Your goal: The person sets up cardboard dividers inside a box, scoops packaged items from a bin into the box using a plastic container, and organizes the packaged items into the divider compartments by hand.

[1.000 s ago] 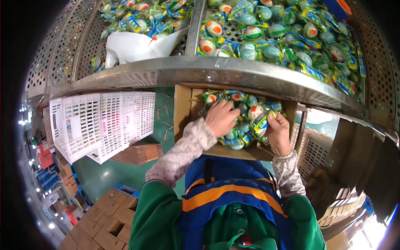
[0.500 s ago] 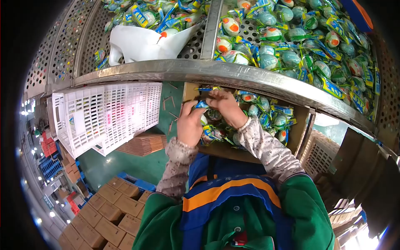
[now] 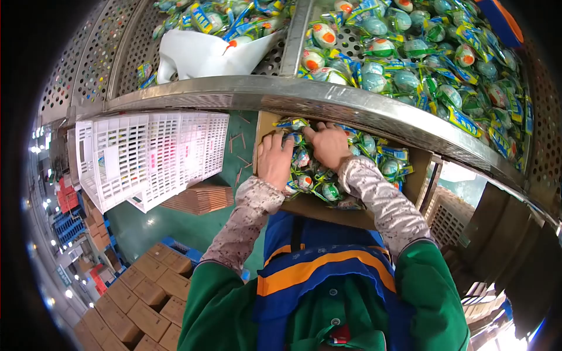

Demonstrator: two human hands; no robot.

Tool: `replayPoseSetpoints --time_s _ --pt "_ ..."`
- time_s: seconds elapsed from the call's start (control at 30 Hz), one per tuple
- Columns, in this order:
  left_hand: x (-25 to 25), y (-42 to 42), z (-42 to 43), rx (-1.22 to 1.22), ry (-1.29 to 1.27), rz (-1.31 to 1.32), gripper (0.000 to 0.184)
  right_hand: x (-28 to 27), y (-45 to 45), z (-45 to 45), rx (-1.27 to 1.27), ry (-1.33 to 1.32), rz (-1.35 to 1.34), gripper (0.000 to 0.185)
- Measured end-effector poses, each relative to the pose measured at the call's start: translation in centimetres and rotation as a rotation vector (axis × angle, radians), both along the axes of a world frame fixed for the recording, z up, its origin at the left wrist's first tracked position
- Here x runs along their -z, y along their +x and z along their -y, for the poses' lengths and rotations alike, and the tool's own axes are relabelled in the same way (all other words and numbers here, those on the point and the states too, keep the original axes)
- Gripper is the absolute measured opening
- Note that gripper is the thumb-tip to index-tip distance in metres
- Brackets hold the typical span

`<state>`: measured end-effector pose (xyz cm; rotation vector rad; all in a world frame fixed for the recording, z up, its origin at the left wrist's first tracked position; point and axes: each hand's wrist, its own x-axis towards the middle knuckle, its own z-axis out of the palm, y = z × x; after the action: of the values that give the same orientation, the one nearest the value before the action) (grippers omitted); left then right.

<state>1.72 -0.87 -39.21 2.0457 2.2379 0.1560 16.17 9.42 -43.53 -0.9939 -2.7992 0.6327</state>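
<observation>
An open cardboard box [image 3: 358,219] in front of me holds many egg-shaped packs [image 3: 331,191] in clear wrapping with blue and yellow labels. My left hand [image 3: 275,161] lies over the box's left side, fingers stretched out onto the packs there. My right hand [image 3: 331,146] is beside it near the box's far side, its thumb and fingers apart and touching packs. I see no pack lifted in either hand. Some packs under both hands are hidden.
Above the box runs a perforated metal table with a steel rim [image 3: 234,92], heaped with more wrapped eggs [image 3: 404,79]. A white plastic scoop [image 3: 202,55] lies there. White crates [image 3: 152,158] and flattened cardboard [image 3: 199,198] stand at left; stacked cartons [image 3: 146,292] below.
Both hands were close together over a blue-labelled pack. Now they are apart, lower among the packs; the left fingers have straightened and that pack is no longer held up.
</observation>
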Motion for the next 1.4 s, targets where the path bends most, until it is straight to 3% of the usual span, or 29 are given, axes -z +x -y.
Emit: replayPoseSetpoints --time_s 0.03,0.07,0.13,0.2,0.27,0.3,0.4,0.43,0.6,0.63,0.73,0.77,0.87,1.0,1.03,1.07,1.13,1.2,1.27,1.4 --pt "0.1 0.0 0.2 -0.016 0.026 0.099 0.055 0.6 -0.1 -0.3 -0.021 -0.032 0.113 0.039" --pt "0.3 0.1 0.3 -0.01 0.014 0.108 0.055 0.6 0.0 -0.3 0.004 -0.072 0.088 0.03" --pt "1.4 -0.7 -1.8 0.03 0.013 0.151 0.052 0.1 1.5 -0.2 0.062 -0.074 -0.085 0.03" --pt "5.2 -1.8 -3.0 0.009 -0.046 0.105 0.045 0.4 2.9 -0.1 0.189 -0.097 -0.13 0.046" --pt "7.0 -1.7 -4.0 0.024 -0.243 -0.104 0.022 -0.6 3.2 -0.2 0.243 -0.117 -0.073 0.043" --pt "7.0 -1.6 -4.1 0.002 -0.23 -0.084 0.022 -0.5 3.2 -0.5 0.23 -0.115 -0.016 0.039" --pt "3.6 0.1 -2.7 -0.175 -0.097 0.018 0.021 0.1 1.9 -1.2 0.186 -0.094 0.057 0.029" --pt "2.1 0.2 -1.6 -0.13 -0.034 0.05 0.025 0.4 0.8 -1.2 0.151 -0.074 0.071 0.025" --pt "0.2 1.9 2.9 -0.131 -0.277 0.275 0.043 2.5 -2.8 -0.3 0.208 -0.039 0.109 0.01" --pt "1.7 2.0 3.4 -0.09 -0.15 0.275 0.042 1.8 -2.6 -0.5 0.154 -0.187 0.233 0.013" --pt "2.9 2.1 1.1 -0.148 -0.21 0.308 0.033 -0.6 -0.5 0.9 0.137 0.049 0.061 0.02" --pt "3.2 1.8 0.6 -0.154 -0.211 0.317 0.033 -2.0 0.4 0.7 0.036 -0.054 0.137 0.03" --pt "3.5 0.9 -1.0 -0.227 -0.281 0.515 0.027 0.7 2.6 0.6 -0.072 -0.029 -0.025 0.032" --pt "2.7 -0.3 1.1 -0.326 -0.203 0.642 0.028 1.4 2.0 -0.2 -0.058 0.025 0.032 0.035" --pt "3.1 -0.6 1.6 -0.291 -0.054 0.706 0.029 0.0 2.5 0.0 -0.058 -0.06 -0.022 0.034" --pt "2.7 -0.5 0.9 -0.28 -0.059 0.712 0.029 -2.3 3.3 0.1 -0.123 -0.101 -0.019 0.037" --pt "1.3 -0.4 -0.3 0.001 -0.069 0.691 0.028 -3.2 5.7 1.8 -0.205 -0.162 -0.108 0.046" --pt "4.4 0.2 -2.2 0.189 -0.104 0.69 0.027 -3.0 7.2 3.5 -0.291 -0.102 -0.109 0.056" --pt "6.9 0.4 -4.9 0.221 -0.163 0.629 0.026 -2.8 7.1 4.9 -0.27 0.051 0.115 0.064" --pt "6.5 0.8 -4.8 0.23 -0.311 0.423 0.041 -1.8 4.3 3.7 -0.252 -0.03 0.215 0.056"
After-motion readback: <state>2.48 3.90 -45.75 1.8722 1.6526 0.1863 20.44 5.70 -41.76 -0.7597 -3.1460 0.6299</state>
